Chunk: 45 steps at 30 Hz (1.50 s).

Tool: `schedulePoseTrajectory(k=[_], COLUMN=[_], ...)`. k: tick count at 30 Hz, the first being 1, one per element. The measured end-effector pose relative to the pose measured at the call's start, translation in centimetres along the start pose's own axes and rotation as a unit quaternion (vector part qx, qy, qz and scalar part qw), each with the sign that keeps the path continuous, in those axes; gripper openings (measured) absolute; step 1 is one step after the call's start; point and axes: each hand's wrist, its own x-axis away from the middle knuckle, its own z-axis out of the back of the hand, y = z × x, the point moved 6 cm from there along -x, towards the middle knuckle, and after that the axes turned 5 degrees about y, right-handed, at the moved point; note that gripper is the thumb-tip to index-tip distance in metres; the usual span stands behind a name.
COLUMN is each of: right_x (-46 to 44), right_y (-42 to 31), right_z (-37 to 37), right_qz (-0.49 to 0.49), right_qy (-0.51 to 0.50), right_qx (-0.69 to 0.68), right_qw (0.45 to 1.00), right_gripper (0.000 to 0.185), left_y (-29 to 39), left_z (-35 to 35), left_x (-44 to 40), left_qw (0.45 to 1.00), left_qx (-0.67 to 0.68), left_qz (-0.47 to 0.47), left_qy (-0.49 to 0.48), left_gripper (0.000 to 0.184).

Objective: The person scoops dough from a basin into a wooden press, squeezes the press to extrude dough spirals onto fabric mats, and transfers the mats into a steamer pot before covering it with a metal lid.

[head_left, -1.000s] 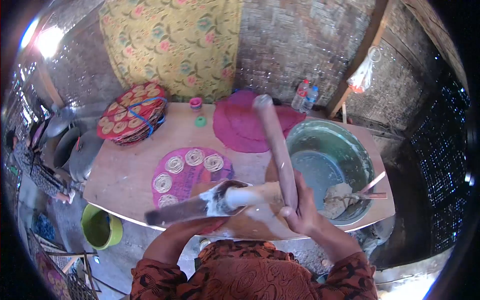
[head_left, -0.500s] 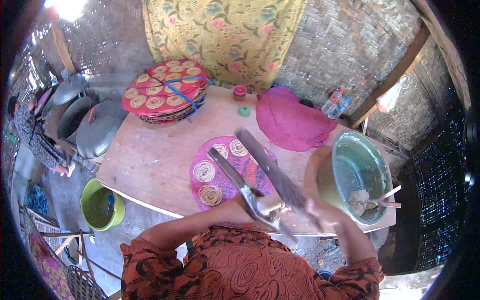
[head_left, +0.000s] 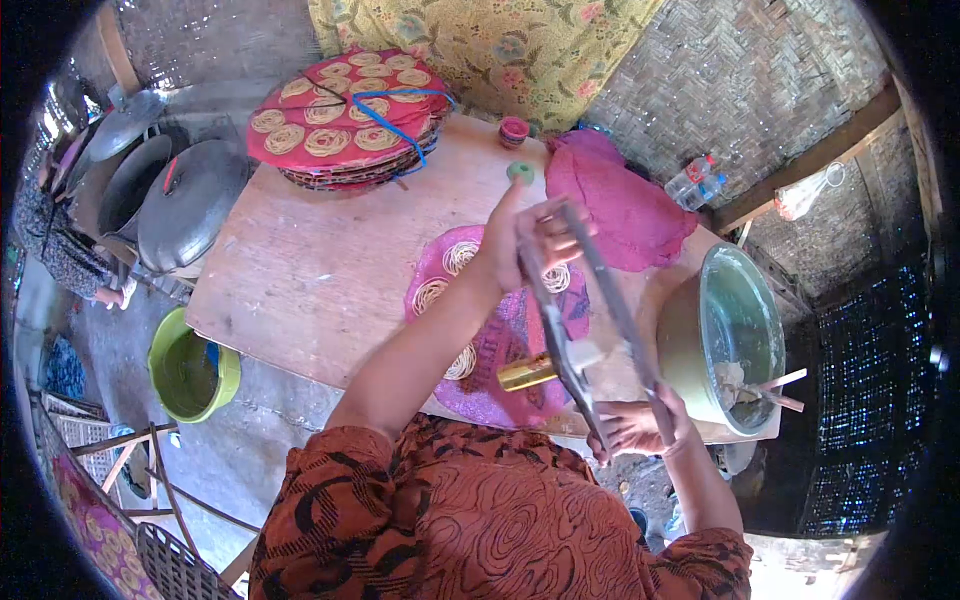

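Observation:
A two-handled hand press (head_left: pixel 622 310) with a brass cylinder (head_left: pixel 527 374) is held slanting above the table, a white piece between its bars. My left hand (head_left: pixel 530 243) is closed around the far end of the press, thumb sticking out. At the near end, my right hand (head_left: pixel 640 425) grips the bars with its fingers partly spread. Beneath lies a round purple sheet (head_left: pixel 480 400) carrying several pale noodle-like coils (head_left: pixel 460 258). Part of the sheet is hidden by my left forearm and the press.
A stack of red coil-covered sheets (head_left: pixel 340 110) tied with blue cord stands at the back left. Pink cloth (head_left: pixel 620 210) lies at the back right, near bottles (head_left: pixel 692 182). A large green basin (head_left: pixel 690 330) holds dough (head_left: pixel 735 385). Another person (head_left: pixel 60 240) is at far left.
My left hand has moved from the middle of the press to its far end. The press has turned, and the brass cylinder now shows. The whole view has shifted slightly.

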Motion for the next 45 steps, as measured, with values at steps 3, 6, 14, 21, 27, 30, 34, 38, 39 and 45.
schedulePoseTrajectory(k=[3, 6, 14, 21, 27, 30, 34, 38, 39, 45], right_x=[-1.6, -1.7, -1.5, 0.4, -0.5, -1.8, -1.2, -0.2, -0.7, -4.5], right_y=[1.0, 1.8, -0.7, -0.8, -1.7, -1.0, 0.3, 0.8, 1.2, 2.2], right_z=[0.0, -0.8, -2.8, -4.6, -4.7, -4.6, -4.4, -2.4, -1.5, 0.4], right_qz=[-0.073, -0.11, -0.064, -0.071, -0.021, 0.005, -0.032, -0.048, -0.028, 0.043], right_qy=[0.094, 0.151, 0.244, 0.255, 0.273, 0.257, 0.224, 0.274, 0.28, 0.259], right_qx=[-0.015, -0.018, 0.173, 0.204, 0.282, 0.259, 0.274, 0.262, 0.25, 0.291], right_qw=[0.993, 0.982, 0.952, 0.942, 0.92, 0.931, 0.935, 0.924, 0.926, 0.92], right_gripper=[0.09, 0.089, 0.073, 0.062, 0.056, 0.056, 0.062, 0.056, 0.051, 0.044], left_y=[-2.1, -3.4, -0.1, -0.5, 0.9, 2.1, 0.9, -1.4, -1.4, 2.2], left_z=[7.7, 12.0, 7.6, 5.9, 4.5, 4.2, 5.7, 7.7, 8.5, 8.2], left_x=[0.0, 0.5, 0.9, 4.7, 2.7, 4.5, 5.9, 4.8, 4.0, 2.7], left_qw=[0.996, 0.992, 0.98, 0.991, 0.982, 0.985, 0.988, 0.984, 0.985, 0.993], left_qx=[0.078, 0.106, 0.166, 0.077, 0.139, 0.109, 0.098, 0.086, 0.07, 0.049], left_qz=[-0.013, -0.046, -0.086, -0.105, -0.106, -0.11, -0.122, -0.122, -0.126, -0.093], left_qy=[-0.049, 0.043, -0.068, 0.015, -0.077, -0.07, -0.015, 0.098, 0.09, -0.05], left_gripper=[0.064, 0.058, 0.064, 0.047, 0.059, 0.06, 0.06, 0.044, 0.044, 0.051])
